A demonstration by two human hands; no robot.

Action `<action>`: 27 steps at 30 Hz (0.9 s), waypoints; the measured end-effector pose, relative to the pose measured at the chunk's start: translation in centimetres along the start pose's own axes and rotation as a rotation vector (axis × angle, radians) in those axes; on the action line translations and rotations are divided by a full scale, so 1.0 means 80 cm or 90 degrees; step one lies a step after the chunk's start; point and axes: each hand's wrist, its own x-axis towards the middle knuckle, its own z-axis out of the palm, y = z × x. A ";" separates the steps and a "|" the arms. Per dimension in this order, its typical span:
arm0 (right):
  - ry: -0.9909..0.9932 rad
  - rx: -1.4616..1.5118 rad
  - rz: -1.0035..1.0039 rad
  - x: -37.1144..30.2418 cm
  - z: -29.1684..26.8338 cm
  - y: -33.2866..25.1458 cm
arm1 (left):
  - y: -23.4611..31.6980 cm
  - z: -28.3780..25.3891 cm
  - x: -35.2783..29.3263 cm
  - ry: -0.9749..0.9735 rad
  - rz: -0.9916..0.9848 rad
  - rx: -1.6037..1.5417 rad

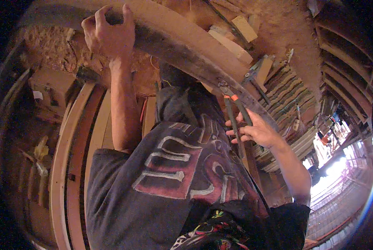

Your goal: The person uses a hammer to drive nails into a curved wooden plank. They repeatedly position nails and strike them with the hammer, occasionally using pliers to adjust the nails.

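Observation:
A long, thick wooden beam (170, 46) crosses the upper part of the view, dark along its near side. My left hand (111, 35) rests over the beam's near edge at the upper left. Its thumb and fingers are apart, with a dark patch between them that I cannot make out. At the right of centre my right hand (253, 131) is closed on long-handled pliers (231, 109) with dark grips and an orange band. Their metal jaws point up toward the beam's near side. Some of my fingers lie between the two handles.
Wood offcuts (232, 46) lie beyond the beam, near a metal clamp-like tool (253, 78). Stacked boards (293, 93) stand at the right. Long planks (71, 166) run along my left side, near a brown box (51, 89). Wood shavings (49, 46) cover the ground at upper left.

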 end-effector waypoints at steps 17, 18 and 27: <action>0.074 -0.272 0.131 -0.009 0.021 -0.107 | 0.001 0.021 -0.015 0.087 0.032 -0.093; 0.064 -0.311 0.134 -0.007 0.019 -0.114 | -0.001 0.021 -0.015 0.086 0.034 -0.099; 0.051 -0.347 0.168 0.001 0.043 -0.137 | 0.000 0.006 -0.009 0.052 0.010 -0.063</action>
